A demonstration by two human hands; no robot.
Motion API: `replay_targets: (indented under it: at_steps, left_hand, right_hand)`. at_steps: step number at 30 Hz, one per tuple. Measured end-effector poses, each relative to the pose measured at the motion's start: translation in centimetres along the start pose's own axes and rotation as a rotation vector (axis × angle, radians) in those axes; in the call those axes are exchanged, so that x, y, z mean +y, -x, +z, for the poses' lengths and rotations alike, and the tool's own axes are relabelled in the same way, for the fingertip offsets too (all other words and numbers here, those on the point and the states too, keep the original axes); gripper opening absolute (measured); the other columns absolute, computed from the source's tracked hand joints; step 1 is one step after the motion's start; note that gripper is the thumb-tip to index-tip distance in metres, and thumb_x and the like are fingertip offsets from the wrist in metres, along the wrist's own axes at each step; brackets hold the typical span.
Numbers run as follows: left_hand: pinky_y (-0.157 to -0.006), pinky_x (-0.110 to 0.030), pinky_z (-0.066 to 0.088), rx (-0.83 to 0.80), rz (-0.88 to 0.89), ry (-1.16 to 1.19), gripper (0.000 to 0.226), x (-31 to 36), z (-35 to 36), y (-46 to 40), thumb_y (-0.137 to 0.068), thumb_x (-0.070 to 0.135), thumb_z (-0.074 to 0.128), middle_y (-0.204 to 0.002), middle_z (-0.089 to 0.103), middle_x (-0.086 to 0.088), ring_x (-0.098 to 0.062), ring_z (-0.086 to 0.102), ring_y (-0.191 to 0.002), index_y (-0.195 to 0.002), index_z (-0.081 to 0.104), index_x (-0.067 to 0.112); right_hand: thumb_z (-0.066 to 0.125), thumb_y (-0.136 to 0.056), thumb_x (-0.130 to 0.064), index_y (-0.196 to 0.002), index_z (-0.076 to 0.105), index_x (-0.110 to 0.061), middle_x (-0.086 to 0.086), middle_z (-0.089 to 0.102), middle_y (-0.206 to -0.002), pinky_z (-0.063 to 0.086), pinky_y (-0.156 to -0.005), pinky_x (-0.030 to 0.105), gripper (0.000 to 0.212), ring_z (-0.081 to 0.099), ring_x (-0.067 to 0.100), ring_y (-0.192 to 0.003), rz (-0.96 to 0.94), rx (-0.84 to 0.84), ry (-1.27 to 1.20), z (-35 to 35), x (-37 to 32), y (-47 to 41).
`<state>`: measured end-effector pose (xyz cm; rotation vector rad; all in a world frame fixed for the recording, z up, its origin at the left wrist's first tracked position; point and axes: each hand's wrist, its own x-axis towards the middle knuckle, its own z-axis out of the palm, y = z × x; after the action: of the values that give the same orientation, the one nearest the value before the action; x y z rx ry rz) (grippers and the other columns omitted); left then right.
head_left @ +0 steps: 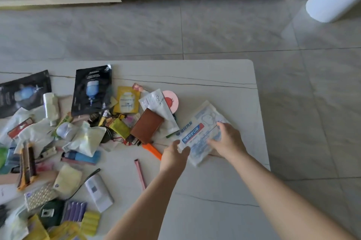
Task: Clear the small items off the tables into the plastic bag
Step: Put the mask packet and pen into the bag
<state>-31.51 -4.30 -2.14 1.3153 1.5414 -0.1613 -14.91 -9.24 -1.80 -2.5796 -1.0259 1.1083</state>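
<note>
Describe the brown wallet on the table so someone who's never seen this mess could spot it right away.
On the white marble table, look at the right edge of the clutter, left of both hands. The brown wallet lies tilted beneath a white L'Oreal sachet; it is the only plain brown leather rectangle there.

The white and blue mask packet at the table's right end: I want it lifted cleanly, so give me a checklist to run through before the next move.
1. Left hand on the white and blue plastic mask packet: ok, fingers at its near-left edge.
2. Right hand on it: ok, resting on its right side.
3. Firm grip: cannot tell, fingers under the packet are not visible.
4. Packet free of neighbours: not ok, its far-left edge meets the white L'Oreal sachet.
5. Orange plastic stick clear of the left hand: not ok, it lies right beside it.
6. Plastic bag ready: cannot tell, none in view.
</note>
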Motion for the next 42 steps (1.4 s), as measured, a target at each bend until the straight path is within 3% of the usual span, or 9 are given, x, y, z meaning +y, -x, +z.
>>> replay_targets:
  at_steps: [6,9,13,16,22,30,33,39,42]
  left_hand:
    - [-0.099,-0.039,0.046,0.107,-0.087,0.177,0.067,0.0,2.1,-2.4,-0.087,0.028,0.062,-0.133,0.046,-0.011,-0.026,0.051,-0.116,-0.145,0.03,0.019]
    - [-0.099,-0.041,0.045,0.142,-0.136,0.227,0.07,-0.2,2.2,-2.8,-0.084,0.024,0.065,-0.127,0.048,-0.013,-0.029,0.052,-0.113,-0.144,0.03,0.019]
    - [-0.094,-0.043,0.05,0.09,-0.184,0.254,0.073,-0.9,1.9,-2.8,-0.084,0.021,0.067,-0.118,0.053,-0.012,-0.031,0.057,-0.108,-0.145,0.027,0.02]
    - [-0.09,-0.038,0.053,0.044,-0.188,0.226,0.074,-1.2,1.7,-2.0,-0.085,0.024,0.068,-0.115,0.057,-0.011,-0.03,0.06,-0.106,-0.146,0.027,0.019]
    - [-0.093,-0.037,0.049,0.117,-0.103,0.076,0.07,-0.4,0.8,0.5,-0.084,0.028,0.066,-0.126,0.048,-0.007,-0.022,0.053,-0.111,-0.144,0.031,0.019]
    - [-0.098,-0.041,0.047,0.096,0.056,0.093,0.075,0.6,-3.3,5.1,-0.074,0.053,0.071,-0.128,0.053,0.005,-0.017,0.053,-0.116,-0.137,0.042,0.024]
    - [-0.064,-0.028,0.056,0.015,-0.016,0.223,0.057,0.3,-4.9,7.2,-0.065,0.063,0.073,-0.09,0.07,0.004,-0.012,0.068,-0.078,-0.101,0.06,0.021]
    - [-0.047,-0.024,0.053,-0.013,-0.161,0.463,0.034,-3.5,-7.3,9.3,-0.073,0.04,0.079,-0.071,0.074,0.001,-0.015,0.072,-0.062,-0.093,0.064,0.016]
    - [-0.057,-0.035,0.059,0.023,-0.216,0.589,0.03,-6.7,-8.3,10.2,-0.075,0.031,0.078,-0.077,0.075,-0.005,-0.024,0.073,-0.068,-0.097,0.065,0.014]
  right_hand:
    - [0.067,-0.08,-0.046,-0.148,0.016,-0.019,0.011,0.026,-0.149,0.035,-0.108,0.043,0.089,0.029,0.033,-0.135,0.052,-0.02,0.048,0.5,0.2,-3.7]
    - [0.067,-0.079,-0.047,-0.144,0.023,-0.018,0.008,0.038,-0.142,0.039,-0.1,0.042,0.084,0.038,0.034,-0.128,0.16,0.009,0.079,0.5,0.5,-4.0]
    - [0.06,-0.082,-0.035,-0.083,0.053,-0.019,0.007,0.057,-0.094,0.04,-0.075,0.033,0.018,0.051,0.031,-0.094,0.214,0.096,0.095,-0.1,1.4,-3.4]
    - [0.063,-0.082,-0.023,-0.057,0.027,-0.016,-0.002,0.035,-0.06,0.026,-0.056,0.03,0.044,0.036,0.023,-0.064,0.149,0.105,-0.128,-0.6,2.3,-2.8]
    - [0.067,-0.082,-0.018,-0.076,0.062,-0.009,-0.006,0.055,-0.065,0.033,-0.052,0.023,0.012,0.047,0.011,-0.059,-0.001,-0.077,-0.376,-2.9,1.6,-0.4]
    - [0.073,-0.081,-0.012,-0.071,0.066,-0.021,-0.013,0.068,-0.057,0.045,-0.048,0.008,0.014,0.063,-0.003,-0.052,-0.102,-0.475,-0.518,-6.4,-1.1,3.4]
    - [0.076,-0.077,-0.018,-0.065,0.067,-0.022,-0.012,0.068,-0.058,0.045,-0.049,0.01,0.016,0.064,-0.001,-0.054,-0.111,-0.468,-0.536,-6.9,-2.5,4.4]
    - [0.075,-0.078,-0.023,-0.077,0.064,-0.017,-0.004,0.068,-0.072,0.046,-0.058,0.018,0.012,0.062,0.009,-0.066,-0.154,-0.342,-0.516,-3.9,-6.0,5.5]
    - [0.071,-0.083,-0.021,-0.08,0.063,-0.018,-0.003,0.063,-0.077,0.042,-0.062,0.019,0.009,0.056,0.012,-0.074,-0.155,-0.267,-0.469,-0.8,-7.5,5.7]
